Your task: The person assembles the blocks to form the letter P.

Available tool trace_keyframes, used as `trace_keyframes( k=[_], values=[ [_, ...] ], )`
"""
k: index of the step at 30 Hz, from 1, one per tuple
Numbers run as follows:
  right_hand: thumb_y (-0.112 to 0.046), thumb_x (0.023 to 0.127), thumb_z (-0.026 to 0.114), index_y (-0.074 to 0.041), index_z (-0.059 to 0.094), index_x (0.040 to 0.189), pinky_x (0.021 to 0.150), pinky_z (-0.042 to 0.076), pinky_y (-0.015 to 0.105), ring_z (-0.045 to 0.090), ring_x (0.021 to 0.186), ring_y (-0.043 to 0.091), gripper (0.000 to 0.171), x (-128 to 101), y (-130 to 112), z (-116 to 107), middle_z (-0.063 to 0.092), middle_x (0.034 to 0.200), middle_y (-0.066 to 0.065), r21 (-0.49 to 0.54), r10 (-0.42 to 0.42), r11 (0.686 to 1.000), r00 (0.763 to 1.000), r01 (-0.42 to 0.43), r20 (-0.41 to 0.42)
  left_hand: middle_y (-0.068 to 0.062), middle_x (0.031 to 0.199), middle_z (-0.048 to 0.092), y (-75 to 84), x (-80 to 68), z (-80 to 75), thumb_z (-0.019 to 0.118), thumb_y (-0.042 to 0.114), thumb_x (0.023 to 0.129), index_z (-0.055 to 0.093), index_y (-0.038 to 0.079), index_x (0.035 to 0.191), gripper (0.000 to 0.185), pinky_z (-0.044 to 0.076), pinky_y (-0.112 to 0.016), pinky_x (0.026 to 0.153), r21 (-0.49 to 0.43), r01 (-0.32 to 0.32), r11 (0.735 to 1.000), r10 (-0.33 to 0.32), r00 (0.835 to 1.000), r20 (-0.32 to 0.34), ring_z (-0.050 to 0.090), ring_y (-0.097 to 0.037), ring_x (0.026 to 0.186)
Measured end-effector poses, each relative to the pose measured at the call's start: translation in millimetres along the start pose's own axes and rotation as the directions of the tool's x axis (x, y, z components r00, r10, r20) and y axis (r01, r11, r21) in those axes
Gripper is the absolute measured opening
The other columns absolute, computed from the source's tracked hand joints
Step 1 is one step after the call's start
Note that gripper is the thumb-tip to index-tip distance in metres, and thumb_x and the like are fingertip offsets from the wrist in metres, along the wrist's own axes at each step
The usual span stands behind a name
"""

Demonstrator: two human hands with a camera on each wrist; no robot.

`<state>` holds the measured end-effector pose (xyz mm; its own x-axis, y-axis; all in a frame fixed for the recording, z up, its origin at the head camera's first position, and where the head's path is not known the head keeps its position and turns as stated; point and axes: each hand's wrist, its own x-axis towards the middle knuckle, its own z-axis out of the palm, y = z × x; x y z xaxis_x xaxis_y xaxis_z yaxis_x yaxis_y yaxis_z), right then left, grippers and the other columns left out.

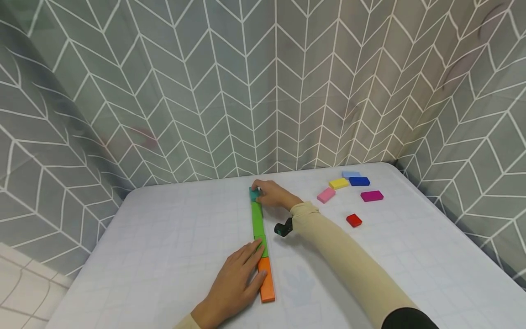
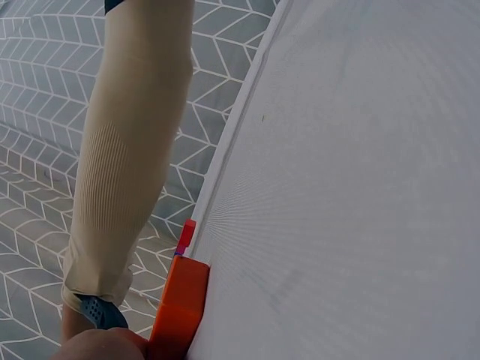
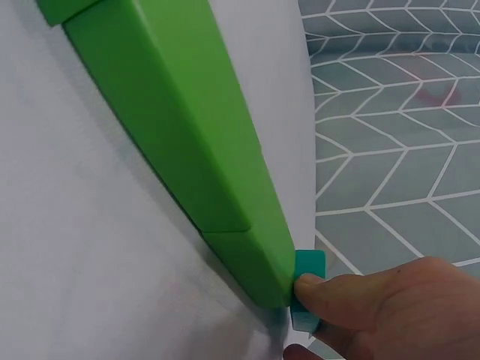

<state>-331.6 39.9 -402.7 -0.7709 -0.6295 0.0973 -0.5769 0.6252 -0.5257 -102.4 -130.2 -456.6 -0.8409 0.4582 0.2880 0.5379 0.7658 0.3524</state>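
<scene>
A row of flat blocks runs away from me along the table: orange (image 1: 267,289) at the near end, then green blocks (image 1: 257,220), with a teal block (image 1: 253,194) at the far end. My left hand (image 1: 234,282) lies along the row's left side, its fairly straight fingers resting on the near green block and its thumb at the orange one. At the far end my right hand (image 1: 272,193) pinches the teal block between thumb and fingers. In the right wrist view, the teal block (image 3: 308,289) stands right at the end of the green blocks (image 3: 180,127).
On the right side of the table (image 1: 164,237) lie several loose blocks: pink (image 1: 326,195), yellow (image 1: 339,183), light blue (image 1: 351,174), dark blue (image 1: 359,181), magenta (image 1: 371,196) and red (image 1: 354,220). A patterned curtain (image 1: 263,91) hangs behind the table.
</scene>
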Motion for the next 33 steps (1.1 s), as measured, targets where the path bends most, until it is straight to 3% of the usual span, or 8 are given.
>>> trace_keyframes(
  k=[8,16,28,33],
  values=[
    [-0.01,0.099,0.067,-0.004,0.064,0.128,0.106,0.046,0.042,0.059,0.123,0.03,0.03,-3.0,2.3,1.3,0.066,0.132,0.015,0.011,0.053,0.999,0.999,-0.053,-0.008,-0.002,0.165,0.037,-0.2,1.4,1.4,0.056,0.042,0.107,0.051,0.008,0.155,0.058,0.038,-0.051,0.115,-0.001,-0.011,1.0,0.011,1.0,-0.004,0.04,-0.025,0.146],
    [-0.013,0.1,0.066,-0.004,0.066,0.132,0.115,0.038,0.046,0.05,0.138,0.034,0.033,-14.5,6.0,-3.4,0.054,0.15,0.018,0.006,0.015,1.0,1.0,-0.014,-0.023,-0.002,0.165,0.037,1.4,1.0,1.9,0.056,0.042,0.107,0.052,0.008,0.154,0.058,0.038,-0.051,0.115,-0.002,-0.011,1.0,0.011,1.0,-0.006,0.04,-0.025,0.146],
    [-0.006,0.097,0.063,0.002,0.067,0.128,0.115,0.036,0.054,0.05,0.134,0.04,0.032,-70.2,35.9,-43.6,0.059,0.141,0.021,-0.066,-0.063,0.996,0.984,0.053,-0.169,-0.003,0.164,0.039,0.8,-1.1,1.3,0.056,0.042,0.107,0.052,0.007,0.154,0.058,0.038,-0.051,0.115,0.002,-0.011,1.0,0.011,0.999,-0.038,0.04,-0.025,0.146],
    [0.003,0.095,0.061,0.003,0.069,0.125,0.112,0.038,0.058,0.051,0.132,0.043,0.032,-100.5,55.0,-58.9,0.06,0.14,0.023,-0.116,-0.038,0.993,0.98,0.015,-0.194,-0.004,0.164,0.039,1.2,-1.2,1.4,0.056,0.041,0.107,0.051,0.007,0.154,0.059,0.037,-0.051,0.115,-0.001,-0.006,1.0,0.006,1.0,-0.023,0.04,-0.025,0.146]
  ],
)
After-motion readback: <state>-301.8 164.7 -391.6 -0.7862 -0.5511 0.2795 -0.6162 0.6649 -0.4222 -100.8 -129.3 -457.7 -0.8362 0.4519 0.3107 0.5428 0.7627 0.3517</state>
